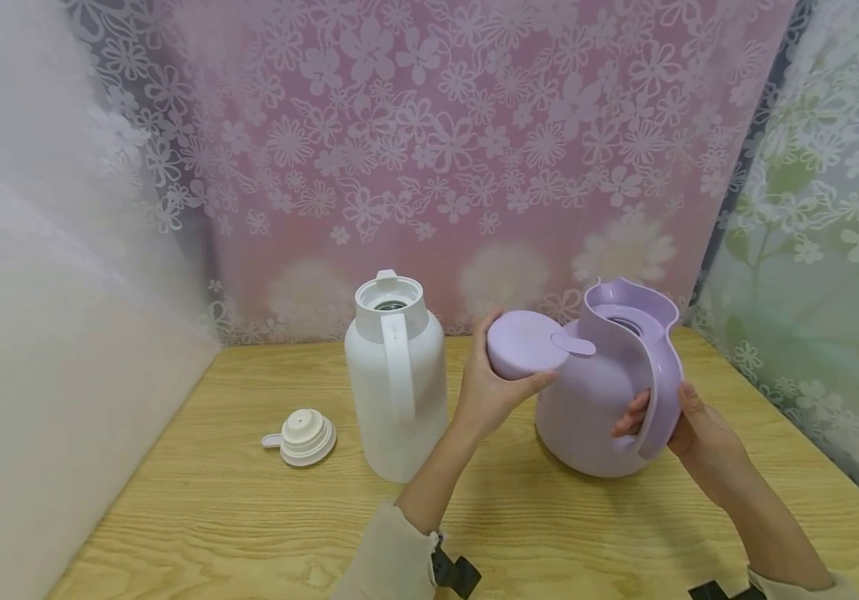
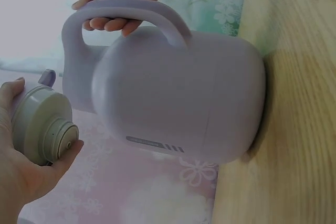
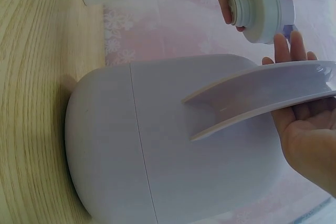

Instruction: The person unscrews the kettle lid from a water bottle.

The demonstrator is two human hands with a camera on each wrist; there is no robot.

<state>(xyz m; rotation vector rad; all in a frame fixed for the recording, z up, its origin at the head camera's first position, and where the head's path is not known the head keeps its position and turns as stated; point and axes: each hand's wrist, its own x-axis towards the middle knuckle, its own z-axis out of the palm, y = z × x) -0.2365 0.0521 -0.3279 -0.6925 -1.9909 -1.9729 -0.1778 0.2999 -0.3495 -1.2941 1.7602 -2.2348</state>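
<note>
My left hand [image 1: 494, 392] holds the purple jug lid [image 1: 525, 343] by its sides, in the air left of the purple thermos jug [image 1: 586, 392]. The lid's pale stepped underside [image 2: 44, 124] shows in the left wrist view, with the thumb and fingers on either side. The purple jug stands upright and uncovered on the table. My right hand [image 1: 706, 446] is at its handle [image 1: 665, 387], the fingers passed through the loop and the thumb on the outside. The right wrist view shows those fingers [image 3: 297, 45] reaching past the handle, loosely bent.
A white thermos jug [image 1: 397, 392] stands open-topped left of the purple one. Its pale lid [image 1: 307, 435] lies stopper-side up farther left on the wooden table [image 1: 249, 525]. A pink flowered curtain [image 1: 436, 167] hangs behind, and pale sheets flank both sides.
</note>
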